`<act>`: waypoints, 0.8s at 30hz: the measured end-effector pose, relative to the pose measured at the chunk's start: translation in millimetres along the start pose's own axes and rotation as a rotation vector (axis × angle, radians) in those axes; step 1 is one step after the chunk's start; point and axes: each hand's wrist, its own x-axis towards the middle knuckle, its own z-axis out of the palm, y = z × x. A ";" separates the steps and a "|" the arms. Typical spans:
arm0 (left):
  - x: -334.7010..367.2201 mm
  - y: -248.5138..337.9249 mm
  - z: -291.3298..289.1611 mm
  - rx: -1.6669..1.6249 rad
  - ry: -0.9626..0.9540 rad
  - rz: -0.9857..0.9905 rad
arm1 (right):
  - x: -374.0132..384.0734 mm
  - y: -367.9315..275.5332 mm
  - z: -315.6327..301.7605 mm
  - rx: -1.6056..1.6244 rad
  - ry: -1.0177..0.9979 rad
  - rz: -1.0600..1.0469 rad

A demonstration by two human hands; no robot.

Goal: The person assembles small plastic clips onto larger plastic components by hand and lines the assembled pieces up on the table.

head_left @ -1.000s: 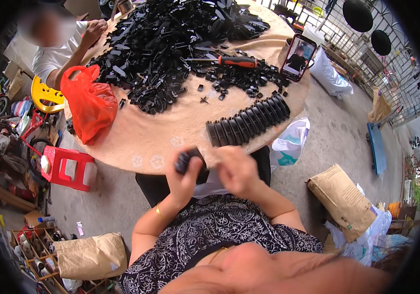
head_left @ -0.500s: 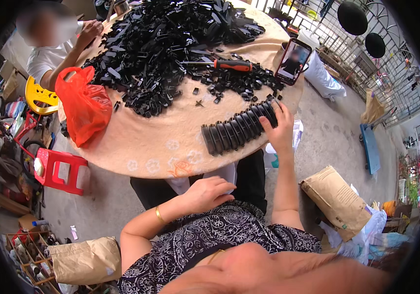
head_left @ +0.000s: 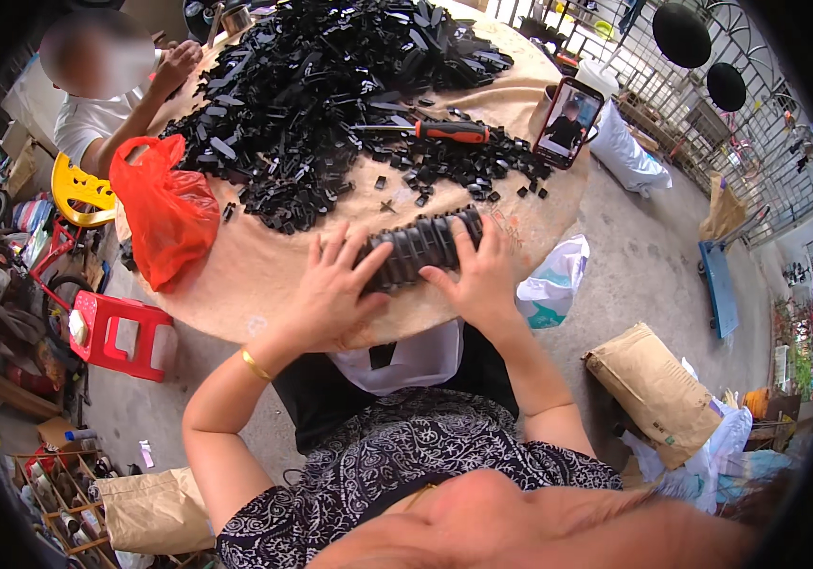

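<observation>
A row of black ribbed plastic parts [head_left: 416, 252], set side by side, lies near the front edge of the cloth-covered round table [head_left: 264, 275]. At its left end is my left hand [head_left: 330, 284], fingers spread, thumb and index finger against the end. My right hand [head_left: 482, 280] grips the right end, thumb on the near side and fingers over the far side. Beyond the row, a big heap of loose black plastic pieces [head_left: 302, 104] covers much of the table. A screwdriver [head_left: 452, 131] with an orange and black handle lies on the heap's right part.
A red plastic bag [head_left: 164, 223] sits at the table's left edge, and a phone [head_left: 569, 123] stands at the right. Across at the far left sits another person [head_left: 108, 123], hands at the table. A red stool [head_left: 122, 332] and a brown paper sack [head_left: 653, 389] stand on the floor.
My left hand has come up from my lap to the row's left end. The row has shifted left and nearer, with my right hand still at its right end.
</observation>
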 end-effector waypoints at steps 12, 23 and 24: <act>-12.5 -49.2 -10.9 -0.218 0.460 -0.217 | 118.1 -19.4 3.4 0.369 0.002 -0.399; -20.9 -45.7 3.4 -0.229 0.377 -0.522 | 149.7 -49.3 86.0 0.219 -0.122 -0.508; -20.5 -51.5 8.3 -0.367 0.395 -0.555 | 149.4 -45.9 83.3 0.285 -0.070 -0.499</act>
